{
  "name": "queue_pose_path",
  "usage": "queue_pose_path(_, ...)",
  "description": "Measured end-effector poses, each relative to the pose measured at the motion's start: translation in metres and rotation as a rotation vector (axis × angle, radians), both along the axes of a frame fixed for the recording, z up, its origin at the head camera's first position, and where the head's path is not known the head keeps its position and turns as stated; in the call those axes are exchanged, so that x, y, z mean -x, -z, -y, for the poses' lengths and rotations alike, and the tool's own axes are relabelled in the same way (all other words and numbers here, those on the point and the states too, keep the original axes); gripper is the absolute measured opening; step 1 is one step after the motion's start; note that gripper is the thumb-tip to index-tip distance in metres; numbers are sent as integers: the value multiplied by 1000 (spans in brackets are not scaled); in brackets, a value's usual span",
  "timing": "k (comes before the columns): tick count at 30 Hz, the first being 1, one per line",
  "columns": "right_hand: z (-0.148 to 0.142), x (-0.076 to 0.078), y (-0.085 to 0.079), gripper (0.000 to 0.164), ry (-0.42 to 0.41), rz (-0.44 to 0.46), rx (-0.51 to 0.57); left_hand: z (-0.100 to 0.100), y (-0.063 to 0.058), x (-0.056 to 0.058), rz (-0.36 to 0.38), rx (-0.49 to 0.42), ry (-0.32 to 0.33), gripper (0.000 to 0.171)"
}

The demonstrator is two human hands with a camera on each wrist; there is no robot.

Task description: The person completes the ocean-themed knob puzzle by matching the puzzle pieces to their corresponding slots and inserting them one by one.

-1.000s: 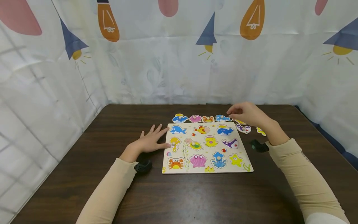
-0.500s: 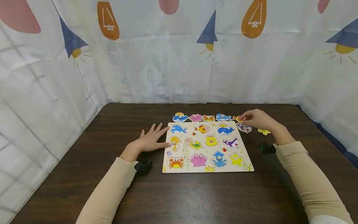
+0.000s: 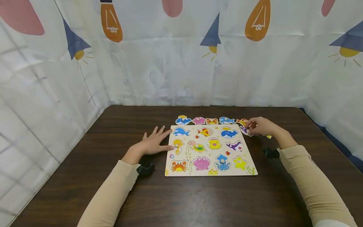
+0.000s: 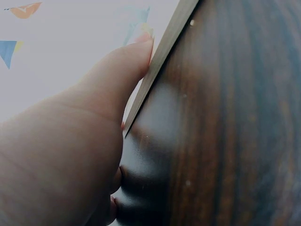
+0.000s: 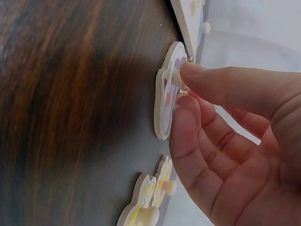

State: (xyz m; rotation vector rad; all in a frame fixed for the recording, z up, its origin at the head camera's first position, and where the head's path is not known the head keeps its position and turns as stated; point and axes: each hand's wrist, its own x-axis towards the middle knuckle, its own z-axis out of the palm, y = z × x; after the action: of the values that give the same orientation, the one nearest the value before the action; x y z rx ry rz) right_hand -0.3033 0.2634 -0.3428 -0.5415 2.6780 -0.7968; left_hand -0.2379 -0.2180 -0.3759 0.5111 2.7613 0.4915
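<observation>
My left hand (image 3: 151,143) lies spread beside a wooden sea-animal puzzle board (image 3: 235,172), its thumb on the left edge; the left wrist view shows the thumb (image 4: 131,59) at that edge. Past the board's upper right corner, my right hand (image 3: 263,126) pinches the knob (image 5: 178,79) of a purple whale puzzle piece (image 5: 161,110) between thumb and fingers. That piece appears to be at the tabletop; any gap beneath it is unclear. Knobbed seahorse (image 3: 177,148), turtle (image 3: 198,147) and squid (image 3: 222,165) pieces sit in the board.
Behind the board lie a spouting whale piece (image 3: 183,120), a pink shell piece (image 3: 198,120), a crab piece (image 3: 211,121), a blue whale piece (image 3: 226,120) and a fish piece (image 3: 241,121). Yellow pieces (image 5: 143,193) lie near my right hand. A curtain (image 3: 184,78) hangs behind the table.
My right hand has come from above the back row, rightward past the fish piece, and down toward me onto the purple whale piece. My left hand has stayed at the board's edge.
</observation>
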Motion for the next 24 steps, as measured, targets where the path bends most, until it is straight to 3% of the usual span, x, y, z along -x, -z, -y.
queue_pose_path(9, 2, 3, 1, 27, 0, 79, -51, 0, 1, -1, -1, 0, -8, 95)
queue_pose_path(24, 1, 1, 2, 13, 29, 36, -51, 0, 1, 1, -8, 7, -2, 95)
